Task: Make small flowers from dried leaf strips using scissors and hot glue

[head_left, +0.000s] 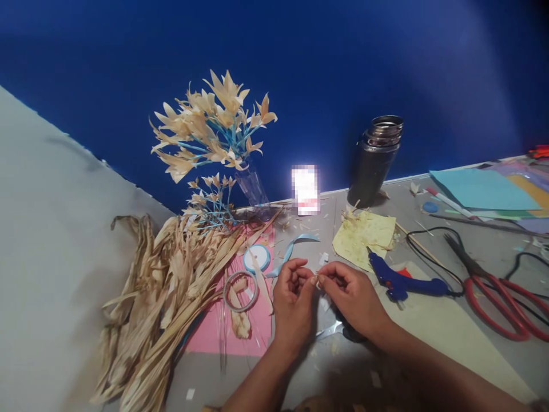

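Observation:
My left hand (295,292) and my right hand (354,297) meet over the table, thumbs and fingertips pinched together. Between them is a tiny pale piece (318,281), mostly hidden by the fingers and too small to name. Under my right hand lies a small pair of scissors (330,331), its dark handle partly covered. A light blue ribbon (295,245) curls just beyond my left hand, beside its white-and-blue spool (257,259). Left of that hand, a roll of tape (227,292) rests on pink paper (214,337).
Dried husks (150,320) are heaped at left. Behind stand husk flowers (214,120) in a clear vase (254,189) and a dark flask (373,166). At right lie a blue glue gun (407,283), its cord, large red-handled scissors (497,292), yellow paper (364,234) and blue paper (484,189).

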`<state>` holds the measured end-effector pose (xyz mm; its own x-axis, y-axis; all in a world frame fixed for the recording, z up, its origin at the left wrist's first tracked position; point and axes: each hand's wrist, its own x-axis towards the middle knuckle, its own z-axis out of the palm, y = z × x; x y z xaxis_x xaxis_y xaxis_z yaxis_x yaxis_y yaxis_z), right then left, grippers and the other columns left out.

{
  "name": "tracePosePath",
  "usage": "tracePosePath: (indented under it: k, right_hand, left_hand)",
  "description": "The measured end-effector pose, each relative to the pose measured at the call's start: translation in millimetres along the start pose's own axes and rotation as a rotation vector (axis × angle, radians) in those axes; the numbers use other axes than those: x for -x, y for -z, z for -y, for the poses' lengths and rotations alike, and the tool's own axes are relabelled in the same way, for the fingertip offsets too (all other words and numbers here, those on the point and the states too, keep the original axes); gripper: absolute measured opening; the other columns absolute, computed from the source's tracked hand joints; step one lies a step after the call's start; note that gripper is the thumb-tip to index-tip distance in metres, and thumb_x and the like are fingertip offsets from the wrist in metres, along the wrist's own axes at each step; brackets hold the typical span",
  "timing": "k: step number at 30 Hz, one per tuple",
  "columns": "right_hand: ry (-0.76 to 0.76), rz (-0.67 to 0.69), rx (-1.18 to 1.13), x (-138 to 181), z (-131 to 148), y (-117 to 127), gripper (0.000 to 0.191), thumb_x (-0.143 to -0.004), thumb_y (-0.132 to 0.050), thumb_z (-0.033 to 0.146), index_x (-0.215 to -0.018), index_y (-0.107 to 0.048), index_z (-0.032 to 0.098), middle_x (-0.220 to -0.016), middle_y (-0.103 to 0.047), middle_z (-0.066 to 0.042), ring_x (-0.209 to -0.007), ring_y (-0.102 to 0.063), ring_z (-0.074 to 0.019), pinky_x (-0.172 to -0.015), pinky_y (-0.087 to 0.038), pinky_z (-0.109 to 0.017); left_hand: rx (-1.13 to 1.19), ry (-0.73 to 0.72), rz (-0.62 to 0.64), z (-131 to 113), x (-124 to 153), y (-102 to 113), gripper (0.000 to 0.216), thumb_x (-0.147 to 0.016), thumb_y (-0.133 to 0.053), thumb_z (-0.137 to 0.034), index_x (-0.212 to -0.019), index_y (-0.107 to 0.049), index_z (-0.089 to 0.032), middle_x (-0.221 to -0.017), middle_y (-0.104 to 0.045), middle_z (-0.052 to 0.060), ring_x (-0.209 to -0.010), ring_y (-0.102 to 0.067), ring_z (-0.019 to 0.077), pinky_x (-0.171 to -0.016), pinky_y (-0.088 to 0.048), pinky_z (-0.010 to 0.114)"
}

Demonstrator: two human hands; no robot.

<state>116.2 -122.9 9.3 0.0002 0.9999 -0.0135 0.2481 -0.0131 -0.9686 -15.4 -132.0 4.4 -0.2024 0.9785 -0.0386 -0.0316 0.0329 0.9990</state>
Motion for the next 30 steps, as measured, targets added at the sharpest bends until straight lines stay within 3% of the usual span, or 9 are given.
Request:
tracePosePath:
  k: [8,11,15,19,24,30]
  right_hand:
    - [-0.240,0.184,-0.310,-10,-1,7,0.023,-0.072,-0.073,0.042,-0.077,-0.068,0.020,-0.063,-0.065,0.002,-0.044,-0.047,-0.0095,-0.042,-0.036,-0.022]
    - [-0.231,0.223,-0.335,-10,1,9,0.027,-0.071,-0.077,0.044,-0.076,-0.067,0.019,-0.062,-0.063,0.003,-0.044,-0.045,-0.0085,-0.042,-0.036,-0.022]
    - [-0.137,0.173,-0.268,-5,3,9,0.027,-0.073,-0.079,0.043,-0.073,-0.065,0.020,-0.058,-0.057,0.004,-0.048,-0.044,-0.0093,-0.045,-0.034,-0.022]
    - [-0.141,0.184,-0.277,-4,2,9,0.026,-0.075,-0.078,0.044,-0.077,-0.069,0.020,-0.063,-0.063,0.002,-0.049,-0.048,-0.0104,-0.046,-0.036,-0.023]
    - [-0.315,0.233,-0.513,-7,1,7,0.034,-0.068,-0.083,0.048,-0.075,-0.069,0.018,-0.063,-0.067,0.001,-0.042,-0.040,-0.0066,-0.043,-0.028,-0.021]
    - [-0.418,0.262,-0.691,-8,0,5,0.036,-0.064,-0.089,0.045,-0.071,-0.070,0.016,-0.061,-0.065,0.001,-0.042,-0.037,-0.0036,-0.044,-0.023,-0.019]
  left_hand:
    - [0.017,0.068,0.089,-7,-6,6,0.018,-0.075,-0.076,-0.028,-0.084,-0.064,-0.019,-0.075,-0.065,0.000,-0.069,-0.060,0.0139,-0.067,-0.049,0.026]
    - [0.050,0.097,0.097,-7,-8,8,0.020,-0.071,-0.079,-0.028,-0.078,-0.063,-0.019,-0.069,-0.064,-0.002,-0.063,-0.057,0.0124,-0.062,-0.045,0.024]
    - [0.001,0.065,0.053,-7,-8,8,0.011,-0.069,-0.077,-0.021,-0.070,-0.067,-0.018,-0.066,-0.064,-0.002,-0.063,-0.055,0.0119,-0.062,-0.044,0.024]
    - [0.000,0.067,0.041,-10,-4,6,0.008,-0.072,-0.075,-0.023,-0.072,-0.070,-0.017,-0.065,-0.065,-0.001,-0.062,-0.057,0.0129,-0.062,-0.046,0.025]
    - [0.023,0.084,0.075,-12,-2,3,0.012,-0.076,-0.075,-0.028,-0.076,-0.068,-0.018,-0.064,-0.067,0.000,-0.061,-0.061,0.0136,-0.062,-0.048,0.025]
    - [-0.061,0.005,-0.005,-5,5,3,0.011,-0.080,-0.073,-0.028,-0.083,-0.070,-0.018,-0.074,-0.069,0.001,-0.068,-0.065,0.0147,-0.065,-0.051,0.025]
